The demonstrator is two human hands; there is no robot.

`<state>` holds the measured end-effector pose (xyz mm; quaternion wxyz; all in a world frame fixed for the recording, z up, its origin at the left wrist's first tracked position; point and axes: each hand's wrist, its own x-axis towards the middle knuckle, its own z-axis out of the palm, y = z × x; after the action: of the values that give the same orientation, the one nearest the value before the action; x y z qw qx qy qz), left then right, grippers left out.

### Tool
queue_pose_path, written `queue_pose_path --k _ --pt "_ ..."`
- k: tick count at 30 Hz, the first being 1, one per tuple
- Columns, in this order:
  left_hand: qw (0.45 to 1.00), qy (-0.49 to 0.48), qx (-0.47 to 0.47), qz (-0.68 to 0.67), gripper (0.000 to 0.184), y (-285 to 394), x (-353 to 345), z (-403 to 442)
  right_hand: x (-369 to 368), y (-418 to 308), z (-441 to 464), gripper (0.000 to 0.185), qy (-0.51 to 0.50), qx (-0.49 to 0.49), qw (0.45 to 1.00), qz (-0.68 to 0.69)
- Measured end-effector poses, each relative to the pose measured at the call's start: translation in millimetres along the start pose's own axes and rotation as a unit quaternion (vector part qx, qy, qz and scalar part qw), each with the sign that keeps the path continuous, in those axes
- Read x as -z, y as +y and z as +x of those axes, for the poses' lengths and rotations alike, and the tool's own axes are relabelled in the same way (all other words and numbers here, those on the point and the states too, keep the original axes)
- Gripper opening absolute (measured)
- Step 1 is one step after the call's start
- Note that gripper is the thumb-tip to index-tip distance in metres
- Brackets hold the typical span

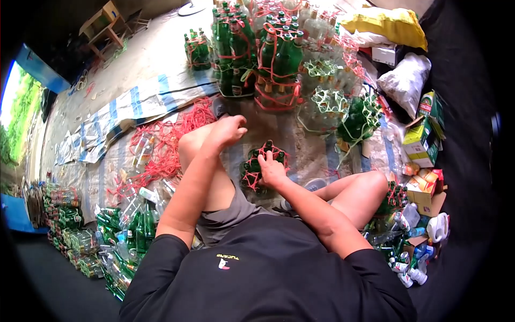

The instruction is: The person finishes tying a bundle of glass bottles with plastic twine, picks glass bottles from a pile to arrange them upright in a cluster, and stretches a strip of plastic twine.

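Note:
My left hand [232,130] hovers above my left knee, near a pile of red twine [177,137]. Its fingers are curled together, and whatever they may hold is too small to make out. Lower and to the right, my right hand [272,169] rests on a small bundle of green bottles [251,165] between my legs, fingers apart on its top. Red twine criss-crosses the necks of these upright bottles.
Tall tied stacks of green bottles [233,48] and clear bottles [322,107] stand ahead. Loose bottles [140,228] lie at the left. Cartons [421,142], a white sack [407,80] and a yellow sack [386,24] line the right.

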<state>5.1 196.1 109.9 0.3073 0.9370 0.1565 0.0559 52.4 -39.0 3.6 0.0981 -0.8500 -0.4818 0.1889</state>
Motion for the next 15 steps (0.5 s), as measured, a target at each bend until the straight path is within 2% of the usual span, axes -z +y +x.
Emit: queue_pose_path --k 1,2,4,5,6,8,9,10,12,15 --pt "0.988 -0.099 0.067 0.096 0.031 -0.5 -5.8 -2.2 -1.1 -2.4 5.2 0.095 -0.016 -0.017 1.0 -0.02" --pt "0.957 -0.226 0.07 0.166 0.032 -0.9 -11.1 -5.7 -2.3 -5.6 9.3 0.092 -0.032 -0.034 0.998 -0.039" --pt "0.966 -0.249 0.016 0.074 0.031 17.1 -24.1 -2.2 -1.6 -11.4 13.6 0.083 -0.014 -0.044 0.997 -0.06" --pt "0.978 -0.204 0.008 -0.036 0.033 27.3 -26.5 -5.3 -0.1 -9.5 15.2 0.082 -0.004 -0.025 0.999 -0.035" --pt "0.971 -0.219 0.028 -0.093 0.034 35.9 -24.3 -3.1 -0.3 -5.7 14.6 0.08 0.004 -0.008 1.0 -0.011" --pt "0.97 -0.223 0.015 -0.1 0.037 29.9 -27.7 2.7 -2.1 1.5 14.1 0.068 0.001 0.022 0.999 0.043" --pt "0.978 -0.204 -0.004 -0.029 0.037 27.3 -27.5 4.0 -4.3 1.9 11.8 0.067 -0.008 0.007 0.999 0.044" --pt "0.978 -0.205 -0.009 -0.034 0.037 25.0 -28.2 5.1 -5.9 1.7 7.7 0.066 -0.017 -0.006 0.999 0.046" --pt "0.969 -0.215 0.058 0.108 0.036 20.9 -27.0 4.3 -4.6 6.0 -1.4 0.065 -0.015 -0.024 0.998 0.049" --pt "0.975 -0.21 0.048 0.056 0.038 22.4 -29.0 4.5 1.4 14.0 -18.4 0.063 -0.013 -0.042 0.996 0.082"
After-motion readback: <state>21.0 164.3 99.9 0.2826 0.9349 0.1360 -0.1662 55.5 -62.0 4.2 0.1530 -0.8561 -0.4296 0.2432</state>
